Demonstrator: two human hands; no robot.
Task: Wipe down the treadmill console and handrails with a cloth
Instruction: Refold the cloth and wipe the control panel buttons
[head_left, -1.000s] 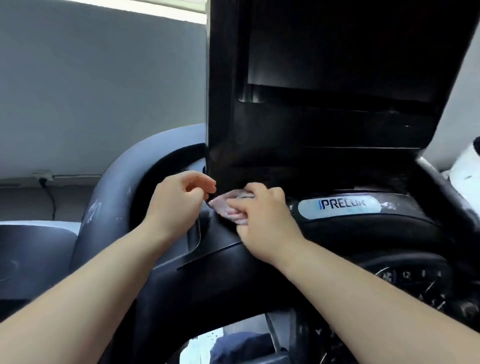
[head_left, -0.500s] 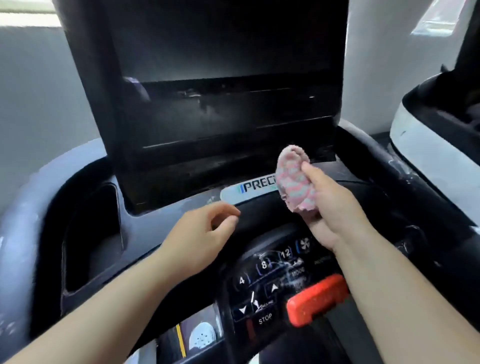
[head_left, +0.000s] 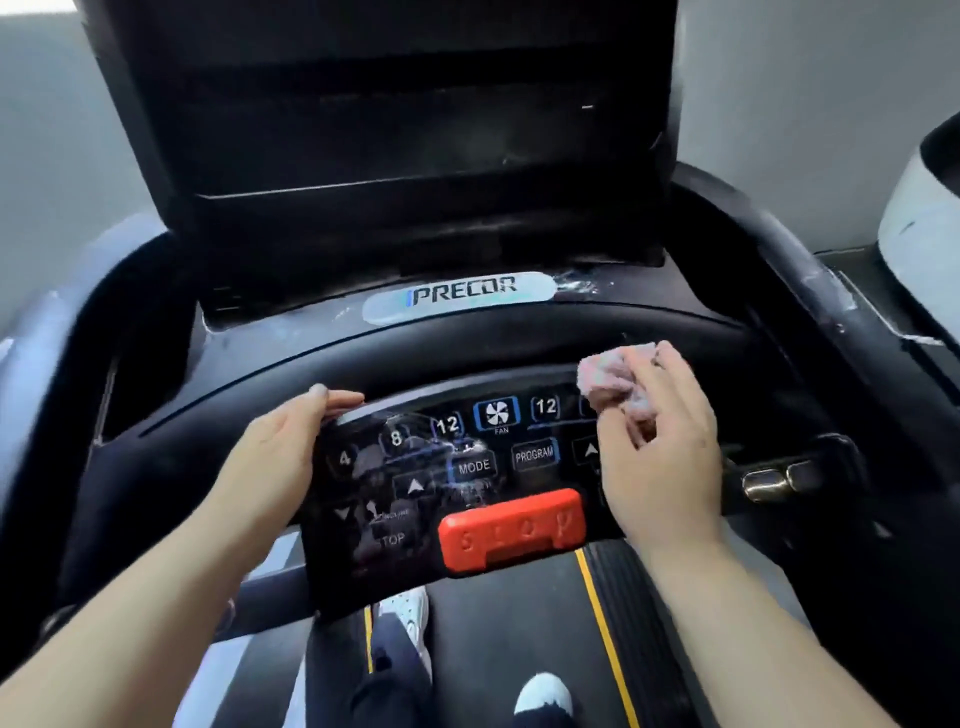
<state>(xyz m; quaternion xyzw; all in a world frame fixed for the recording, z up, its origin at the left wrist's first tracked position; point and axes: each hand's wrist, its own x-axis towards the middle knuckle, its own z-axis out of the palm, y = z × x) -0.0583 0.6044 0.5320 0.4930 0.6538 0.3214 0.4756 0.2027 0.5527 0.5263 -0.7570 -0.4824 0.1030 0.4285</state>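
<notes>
Both hands have come down onto the button panel (head_left: 467, 467) since half a second ago. Right hand (head_left: 660, 457) pinches the crumpled pink cloth (head_left: 615, 382) in curled fingers over the panel's 2 o'clock corner. Left hand (head_left: 275, 457) lies with nearly straight fingers on the 10 o'clock edge, holding nothing. Red STOP bar (head_left: 511, 525) sits at 6 o'clock.

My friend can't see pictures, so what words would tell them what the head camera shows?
A person's right hand holds a crumpled pink cloth at the top right of a black treadmill button panel, while the left hand rests on the panel's left edge. A red STOP bar sits low on the panel, and a dark screen stands above.
</notes>
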